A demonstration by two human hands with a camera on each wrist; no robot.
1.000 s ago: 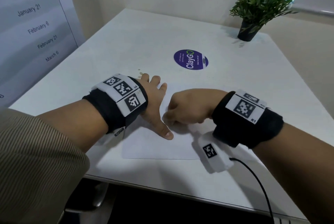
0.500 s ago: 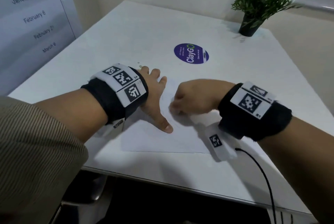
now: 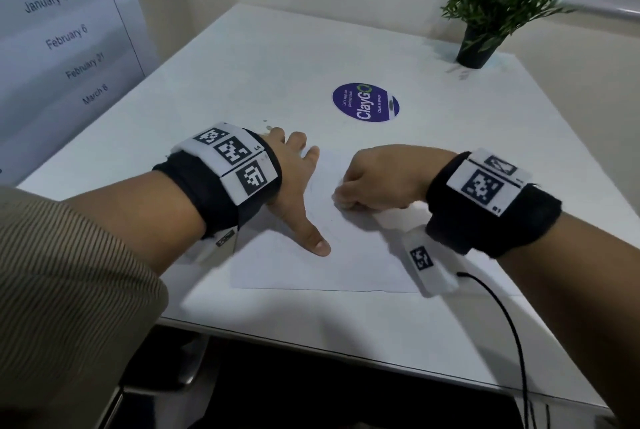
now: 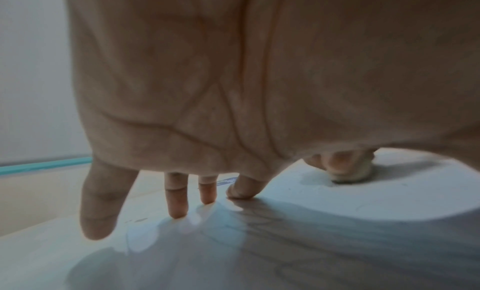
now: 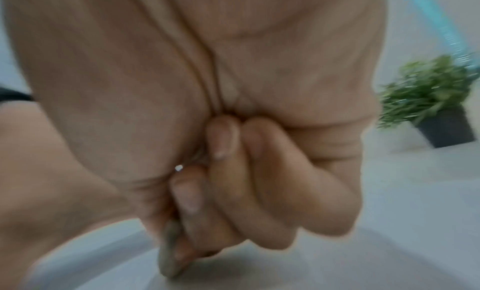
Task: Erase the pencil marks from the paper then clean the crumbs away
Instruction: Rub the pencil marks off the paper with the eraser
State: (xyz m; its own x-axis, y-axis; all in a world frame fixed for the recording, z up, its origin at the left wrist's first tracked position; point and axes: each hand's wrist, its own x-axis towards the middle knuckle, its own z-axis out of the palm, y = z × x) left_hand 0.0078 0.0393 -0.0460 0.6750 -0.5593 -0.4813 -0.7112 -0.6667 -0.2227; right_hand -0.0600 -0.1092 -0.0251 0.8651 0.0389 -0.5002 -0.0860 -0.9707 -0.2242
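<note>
nearest us on the white table [image 3: 242, 58] lies the paper [image 3: 311, 272], flat, its near edge close to the table's front edge. our left hand [image 3: 294, 182] is spread on its left part, fingers straight, thumb out, pinning it down. just to the right, our right hand [image 3: 377, 179] is curled tight round a small pale eraser [image 4: 349, 174], whose tip touches the sheet near its middle; the two hands are close but apart. faint pencil marks [image 3: 320, 200] show between them, so we judge the erasing is not finished.

the sheet looks thin and light and would likely crease or slide under rubbing, so we'd hold it flat beside the rubbed spot. the eraser looks soft; gripping it low should stop it bending.

farther off sit a round purple sticker [image 3: 366, 102] and a potted plant [image 3: 491, 6] at the far corner.
</note>
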